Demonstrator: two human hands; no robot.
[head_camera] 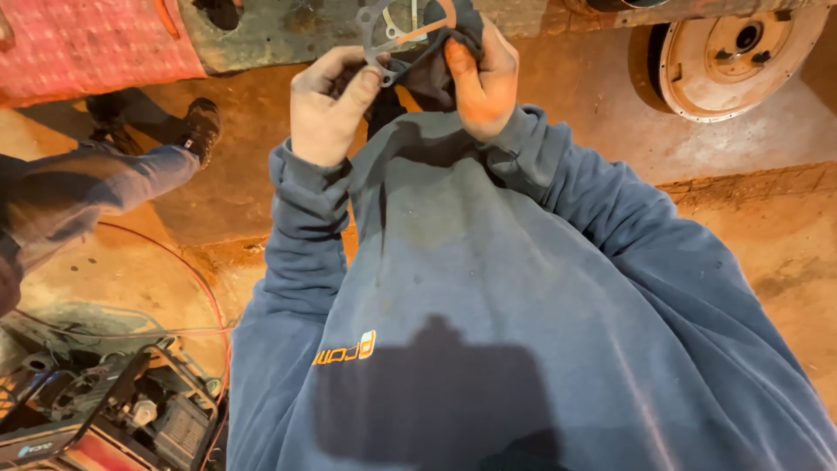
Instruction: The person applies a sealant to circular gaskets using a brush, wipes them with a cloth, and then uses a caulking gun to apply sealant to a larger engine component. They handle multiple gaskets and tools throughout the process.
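My left hand (327, 109) pinches the lower edge of a thin grey ring-shaped gasket (377, 35) held up in front of my chest. My right hand (479, 74) grips a dark cloth (432, 74) pressed against the gasket's right side. Both hands are grimy. The gasket's top edge is cut off by the frame. My blue sweatshirt fills the lower half of the view.
Another person's leg in blue trousers (87, 192) and dark boot (202, 126) stand at the left. A round metal flywheel (732, 57) leans at the top right. A small engine machine (105, 410) with a red cable (205, 288) sits bottom left. A pink mesh sheet (87, 44) lies top left.
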